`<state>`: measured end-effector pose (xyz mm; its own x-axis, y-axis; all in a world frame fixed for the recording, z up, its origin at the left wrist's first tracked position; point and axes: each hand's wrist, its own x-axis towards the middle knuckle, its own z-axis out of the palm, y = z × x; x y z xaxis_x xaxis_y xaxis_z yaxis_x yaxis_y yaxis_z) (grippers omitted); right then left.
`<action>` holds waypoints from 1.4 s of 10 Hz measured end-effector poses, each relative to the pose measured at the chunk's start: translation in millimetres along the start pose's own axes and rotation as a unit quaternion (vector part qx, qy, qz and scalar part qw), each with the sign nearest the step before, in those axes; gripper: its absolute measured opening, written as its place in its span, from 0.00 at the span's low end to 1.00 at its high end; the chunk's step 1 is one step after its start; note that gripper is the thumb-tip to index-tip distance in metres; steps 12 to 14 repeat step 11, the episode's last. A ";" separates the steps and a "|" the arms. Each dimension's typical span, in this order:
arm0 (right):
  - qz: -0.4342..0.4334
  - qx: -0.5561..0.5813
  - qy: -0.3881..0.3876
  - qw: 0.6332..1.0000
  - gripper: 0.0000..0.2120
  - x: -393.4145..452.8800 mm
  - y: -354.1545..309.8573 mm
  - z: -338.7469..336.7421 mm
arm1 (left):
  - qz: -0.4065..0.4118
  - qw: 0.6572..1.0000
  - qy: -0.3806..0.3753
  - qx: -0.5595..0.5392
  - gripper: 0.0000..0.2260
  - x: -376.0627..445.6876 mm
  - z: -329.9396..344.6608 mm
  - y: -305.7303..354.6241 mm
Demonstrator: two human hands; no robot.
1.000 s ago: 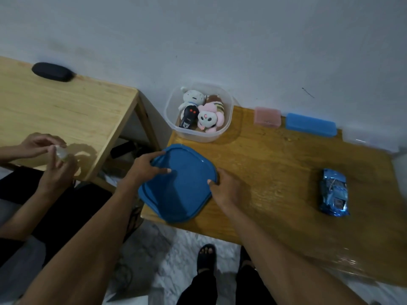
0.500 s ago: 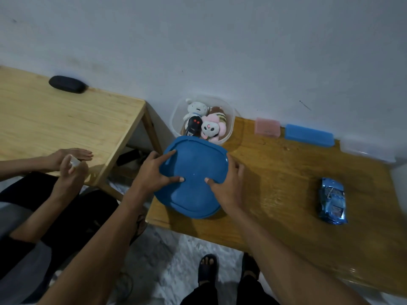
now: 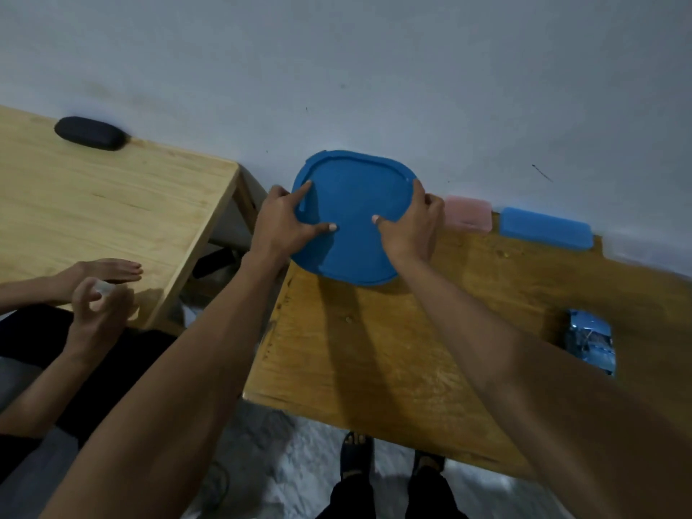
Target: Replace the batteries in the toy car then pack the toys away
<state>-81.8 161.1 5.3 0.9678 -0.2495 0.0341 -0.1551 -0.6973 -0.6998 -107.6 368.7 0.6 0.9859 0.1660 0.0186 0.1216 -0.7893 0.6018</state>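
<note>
Both hands on blue lid [image 3: 355,215] | left hand [image 3: 279,222] gripping left rim, right hand [image 3: 410,226] gripping right rim, thumbs on top | lid between hands at table's [image 3: 374,350] far-left corner by wall, tilted, hiding whatever sits beneath | toy car [image 3: 591,340] well apart, nearer right hand.

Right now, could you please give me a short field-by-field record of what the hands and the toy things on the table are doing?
lid: blue lid held up near the wall, hiding any tub behind it
left hand: left hand grips the lid's left edge, thumb on top
right hand: right hand grips the lid's right edge
toy car: blue toy car on the table, untouched
wall side: pink case, blue case
</note>
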 end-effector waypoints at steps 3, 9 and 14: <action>-0.016 -0.078 -0.028 0.996 0.37 59.3 12.7 38.3 | -0.008 0.999 0.033 0.026 0.42 47.3 17.7 -15.4; -0.003 -0.113 -0.091 0.989 0.40 62.7 16.8 42.4 | -0.040 0.999 0.004 0.033 0.38 48.1 37.3 -30.8; 0.032 -0.056 -0.132 0.989 0.37 72.1 -2.3 14.9 | -0.043 0.997 0.006 0.063 0.33 35.6 19.5 -6.2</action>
